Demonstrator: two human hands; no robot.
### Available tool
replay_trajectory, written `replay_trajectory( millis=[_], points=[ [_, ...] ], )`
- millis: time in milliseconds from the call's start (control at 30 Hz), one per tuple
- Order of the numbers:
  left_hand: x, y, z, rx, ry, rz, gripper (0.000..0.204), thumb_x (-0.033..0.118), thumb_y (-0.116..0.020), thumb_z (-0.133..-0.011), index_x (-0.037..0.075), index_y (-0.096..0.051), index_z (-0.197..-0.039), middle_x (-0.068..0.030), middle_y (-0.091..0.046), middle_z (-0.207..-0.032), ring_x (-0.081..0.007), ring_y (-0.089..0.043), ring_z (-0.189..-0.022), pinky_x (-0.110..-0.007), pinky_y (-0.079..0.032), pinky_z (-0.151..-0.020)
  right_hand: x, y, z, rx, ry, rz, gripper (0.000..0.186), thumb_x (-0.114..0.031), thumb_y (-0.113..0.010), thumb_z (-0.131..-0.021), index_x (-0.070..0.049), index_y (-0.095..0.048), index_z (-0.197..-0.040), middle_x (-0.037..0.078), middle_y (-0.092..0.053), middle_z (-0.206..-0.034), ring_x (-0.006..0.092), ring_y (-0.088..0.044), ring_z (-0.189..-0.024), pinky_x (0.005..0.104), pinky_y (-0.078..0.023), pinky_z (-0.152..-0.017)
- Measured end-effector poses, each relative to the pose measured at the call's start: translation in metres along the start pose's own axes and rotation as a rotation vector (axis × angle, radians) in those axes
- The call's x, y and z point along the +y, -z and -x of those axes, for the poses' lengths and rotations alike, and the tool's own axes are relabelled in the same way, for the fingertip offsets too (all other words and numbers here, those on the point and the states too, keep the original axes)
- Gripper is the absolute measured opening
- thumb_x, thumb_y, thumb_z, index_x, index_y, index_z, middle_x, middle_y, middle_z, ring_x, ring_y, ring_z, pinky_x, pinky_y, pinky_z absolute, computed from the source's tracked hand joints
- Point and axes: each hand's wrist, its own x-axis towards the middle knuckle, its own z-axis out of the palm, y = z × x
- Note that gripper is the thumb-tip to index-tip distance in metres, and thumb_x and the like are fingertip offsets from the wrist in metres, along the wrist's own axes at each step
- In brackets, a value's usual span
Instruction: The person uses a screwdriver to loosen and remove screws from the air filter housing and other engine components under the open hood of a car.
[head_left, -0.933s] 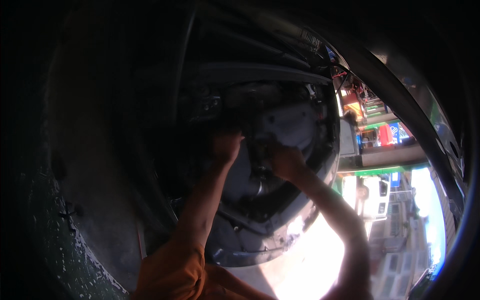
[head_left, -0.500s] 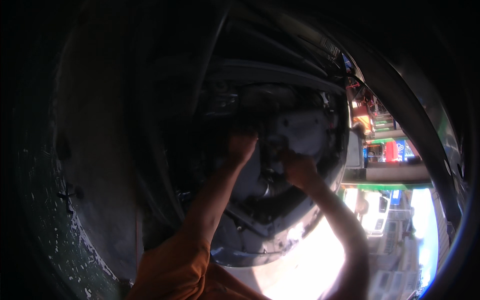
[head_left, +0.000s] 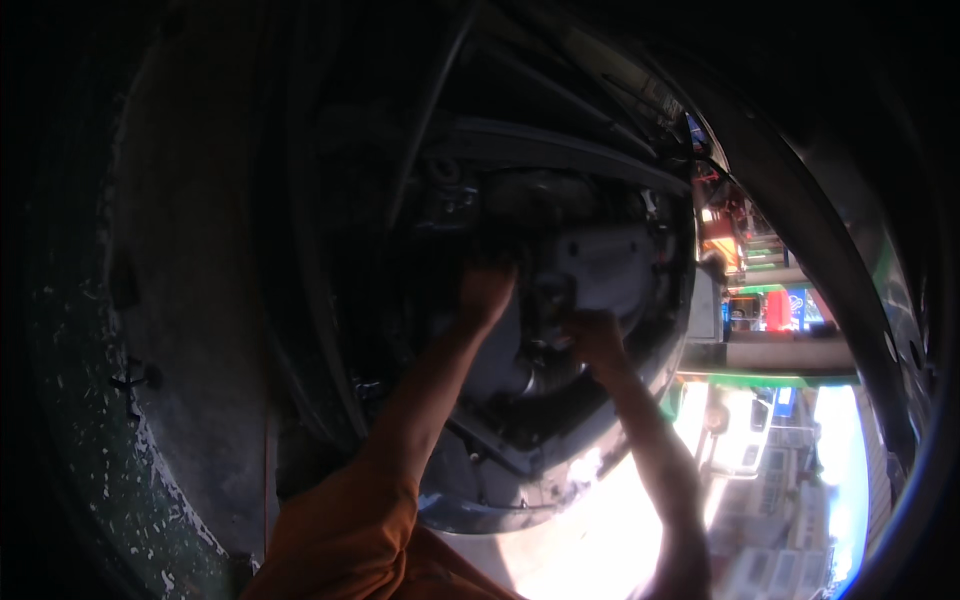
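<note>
In the head view I lean over a dark car engine bay (head_left: 470, 420). My left hand (head_left: 487, 295) is closed at the middle of the bay, its fingertips hidden in shadow left of the grey engine cover (head_left: 605, 265). My right hand (head_left: 595, 338) is lower and to the right, at the lower edge of that cover, with fingers curled by some dark engine parts. I cannot make out what either hand grips. Both forearms reach in from the lower edge.
A raised hood edge (head_left: 790, 220) arcs along the right, with bright workshop surroundings and a white vehicle (head_left: 745, 430) beyond it. On the left are a grey floor (head_left: 185, 380) and a worn green painted floor strip (head_left: 115, 470). Dark struts cross the top.
The view has shifted, so the bay sits further right than earlier. My right hand and forearm have drawn slightly left and down relative to the engine cover. My left hand stays at the same spot.
</note>
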Motion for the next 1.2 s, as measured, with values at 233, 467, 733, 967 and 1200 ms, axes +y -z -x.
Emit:
replay_trajectory(
  millis=[233,467,733,967,1200],
  points=[
    [-0.007,0.004,0.006,0.04,0.019,0.012,0.01,0.017,-0.065,-0.085,0.008,-0.068,-0.084,-0.013,-0.068,-0.089,-0.0354,-0.063,-0.094,-0.049,-0.051,-0.08,-0.04,0.014,-0.008,0.032,0.301,0.871,0.018,-0.02,-0.06,-0.088,-0.006,-0.07,-0.093,0.012,-0.07,-0.075,0.0232,-0.066,-0.053,0.0329,-0.051,-0.045],
    [0.005,0.017,-0.005,0.033,0.026,0.113,0.009,0.014,-0.064,-0.082,0.007,-0.069,-0.083,-0.0134,-0.068,-0.088,-0.0304,-0.064,-0.087,-0.043,-0.052,-0.078,-0.015,0.007,-0.004,0.052,-0.258,-0.015,0.021,-0.023,-0.057,-0.091,-0.006,-0.065,-0.099,0.012,-0.071,-0.084,0.0266,-0.07,-0.063,0.0349,-0.053,-0.049],
    [-0.003,0.005,0.002,0.0,0.015,-0.023,0.014,0.014,-0.062,-0.082,0.008,-0.071,-0.09,-0.0144,-0.069,-0.093,-0.0311,-0.066,-0.089,-0.047,-0.053,-0.08,-0.018,0.009,-0.012,0.012,-0.361,0.068,0.025,-0.026,-0.062,-0.089,-0.006,-0.066,-0.103,0.01,-0.071,-0.086,0.0262,-0.069,-0.062,0.0351,-0.054,-0.057],
    [-0.002,0.016,0.001,0.119,-0.044,-0.123,0.01,0.011,-0.061,-0.083,0.007,-0.07,-0.085,-0.0138,-0.067,-0.09,-0.0315,-0.064,-0.094,-0.047,-0.052,-0.082,-0.015,0.009,-0.003,-0.004,0.128,0.68,0.031,-0.025,-0.062,-0.09,-0.007,-0.063,-0.116,0.013,-0.069,-0.084,0.0292,-0.068,-0.061,0.0394,-0.055,-0.06],
    [0.004,0.012,-0.005,-0.138,0.076,0.105,0.01,0.011,-0.062,-0.082,0.008,-0.071,-0.085,-0.0128,-0.067,-0.088,-0.0322,-0.065,-0.094,-0.051,-0.051,-0.082,-0.011,0.004,-0.007,0.103,-0.169,0.087,0.04,-0.017,-0.06,-0.084,-0.006,-0.064,-0.123,0.019,-0.07,-0.084,0.0205,-0.068,-0.06,0.0348,-0.053,-0.046]
  ],
)
